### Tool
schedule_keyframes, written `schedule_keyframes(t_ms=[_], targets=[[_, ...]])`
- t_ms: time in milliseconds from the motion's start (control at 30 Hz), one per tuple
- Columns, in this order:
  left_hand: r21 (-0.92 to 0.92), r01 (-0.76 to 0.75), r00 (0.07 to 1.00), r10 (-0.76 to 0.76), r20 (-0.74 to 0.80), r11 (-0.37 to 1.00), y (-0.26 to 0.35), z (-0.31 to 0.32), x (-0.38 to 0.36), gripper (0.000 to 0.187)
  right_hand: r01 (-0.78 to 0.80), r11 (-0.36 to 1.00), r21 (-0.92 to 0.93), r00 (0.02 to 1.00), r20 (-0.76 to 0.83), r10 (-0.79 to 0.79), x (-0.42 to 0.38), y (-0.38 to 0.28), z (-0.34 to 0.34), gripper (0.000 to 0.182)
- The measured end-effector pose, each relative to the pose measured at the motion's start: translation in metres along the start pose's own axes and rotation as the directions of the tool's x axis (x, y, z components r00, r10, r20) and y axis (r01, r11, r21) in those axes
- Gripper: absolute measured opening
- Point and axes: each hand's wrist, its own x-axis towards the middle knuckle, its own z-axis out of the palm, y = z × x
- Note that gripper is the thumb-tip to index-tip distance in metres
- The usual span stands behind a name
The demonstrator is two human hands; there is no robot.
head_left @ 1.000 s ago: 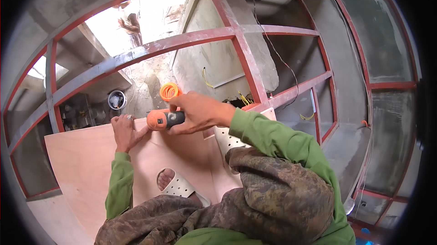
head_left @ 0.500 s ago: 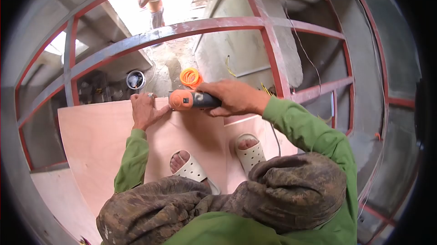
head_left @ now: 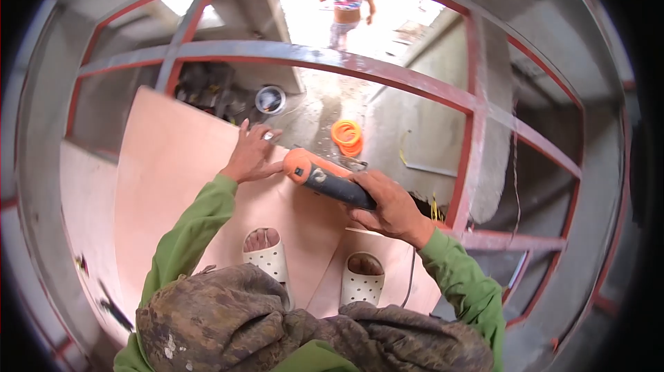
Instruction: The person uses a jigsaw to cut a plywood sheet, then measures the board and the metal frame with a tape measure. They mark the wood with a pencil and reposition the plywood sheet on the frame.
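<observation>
Left hand [head_left: 253,153] is spreading over the board's far edge, probably steadying it, its thumb lying just beside the power tool's head. Our right hand [head_left: 393,207] is wrapping around the dark handle, fingers and thumb closing, likely for control. Slippers [head_left: 363,287] are resting on the board [head_left: 180,157], seemingly weighing it down. We're seeing the power tool [head_left: 325,180] slanting at that far edge: orange head, dark body, pale scuffed patch; blade contact, can't tell. Board's looking pinkish, smooth, flat. Orange coil [head_left: 347,138] is lying beyond the edge.

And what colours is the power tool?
The power tool is orange and black, best seen in the head view.
</observation>
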Motion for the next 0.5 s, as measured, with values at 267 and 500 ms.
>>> schedule_keyframes(t_ms=[267, 500], targets=[[-0.141, 0.419, 0.899, -0.432, -0.077, 0.897, 0.084, -0.045, -0.100, 0.076, -0.153, 0.988, -0.013, 0.936, 0.319, 0.149, 0.048, -0.038, -0.023, 0.054], [-0.086, 0.641, 0.763, -0.621, 0.177, 0.763, 0.115, -0.025, -0.130, 0.094, -0.116, 0.991, 0.069, 0.956, 0.279, 0.092, 0.054, -0.016, -0.004, 0.038]])
